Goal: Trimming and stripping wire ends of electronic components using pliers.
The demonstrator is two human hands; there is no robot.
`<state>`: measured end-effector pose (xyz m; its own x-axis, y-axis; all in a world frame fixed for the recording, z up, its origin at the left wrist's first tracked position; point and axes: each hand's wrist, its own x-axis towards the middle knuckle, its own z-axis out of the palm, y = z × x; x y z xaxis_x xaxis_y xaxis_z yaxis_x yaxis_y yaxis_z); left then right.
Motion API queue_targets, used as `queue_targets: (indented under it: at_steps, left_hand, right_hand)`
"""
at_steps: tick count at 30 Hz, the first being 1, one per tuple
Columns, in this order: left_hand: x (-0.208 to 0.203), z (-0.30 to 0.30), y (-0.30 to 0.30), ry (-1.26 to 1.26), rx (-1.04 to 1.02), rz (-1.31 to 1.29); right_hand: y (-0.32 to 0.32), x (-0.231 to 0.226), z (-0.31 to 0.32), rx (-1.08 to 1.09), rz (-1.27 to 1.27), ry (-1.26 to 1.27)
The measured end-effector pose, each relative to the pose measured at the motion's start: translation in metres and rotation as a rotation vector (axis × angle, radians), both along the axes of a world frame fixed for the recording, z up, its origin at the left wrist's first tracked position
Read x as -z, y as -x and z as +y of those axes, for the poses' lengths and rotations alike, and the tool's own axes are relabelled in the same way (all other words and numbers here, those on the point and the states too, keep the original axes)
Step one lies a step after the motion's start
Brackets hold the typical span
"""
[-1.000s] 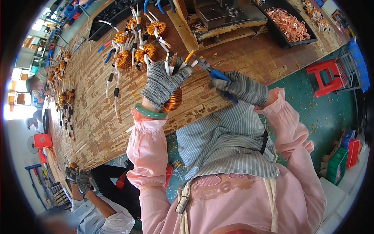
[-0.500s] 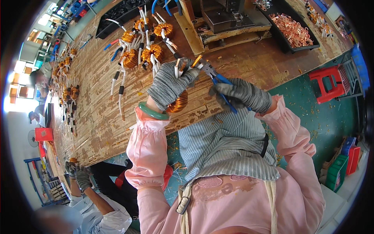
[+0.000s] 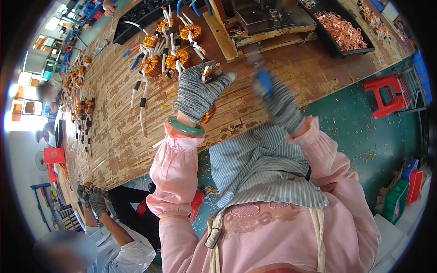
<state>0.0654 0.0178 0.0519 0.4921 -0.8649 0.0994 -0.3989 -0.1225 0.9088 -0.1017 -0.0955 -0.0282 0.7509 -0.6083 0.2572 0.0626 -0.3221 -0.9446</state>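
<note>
In a grey knit glove, my left hand [image 3: 195, 91] is closed around a coil of copper wire wound on a ring [image 3: 209, 114], most of it hidden under the palm. Its stripped, white-sleeved lead ends [image 3: 207, 73] poke up beside the thumb. To the right, my gloved right hand [image 3: 282, 104] grips blue-handled cutting pliers [image 3: 265, 82], smeared by motion and apart from the leads. Just beyond my left hand lie several similar ring coils [image 3: 177, 60] with white leads and black sleeves.
A metal press [image 3: 273, 20] stands at the far edge, beside a black tray of copper terminals [image 3: 340, 32]. More coils [image 3: 82, 107] line the table's left. A red stool [image 3: 384, 95] stands right. At lower left another person's gloved hands [image 3: 93, 198] work.
My right hand has swung the pliers up and away from the lead ends. The orange-coloured lead at their jaws no longer shows. My left hand has turned slightly, still holding the coil.
</note>
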Motion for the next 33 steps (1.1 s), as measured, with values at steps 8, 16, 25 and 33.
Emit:
queue_targets:
  at_steps: [8,16,25,33]
  left_hand:
    - [-0.005,0.011,-0.012,-0.018,0.169,-0.184]
    - [-0.012,0.02,-0.018,-0.009,0.231,0.198]
    - [-0.015,0.022,-0.02,-0.011,0.253,0.15]
    - [-0.01,0.023,-0.016,0.016,0.245,0.2]
  right_hand:
    - [0.015,-0.018,-0.003,-0.11,0.013,-0.514]
    - [0.01,-0.037,0.022,-0.12,0.527,0.334]
    - [0.003,-0.042,0.027,-0.026,0.51,0.413]
    - [0.007,-0.039,0.031,0.025,0.476,0.372]
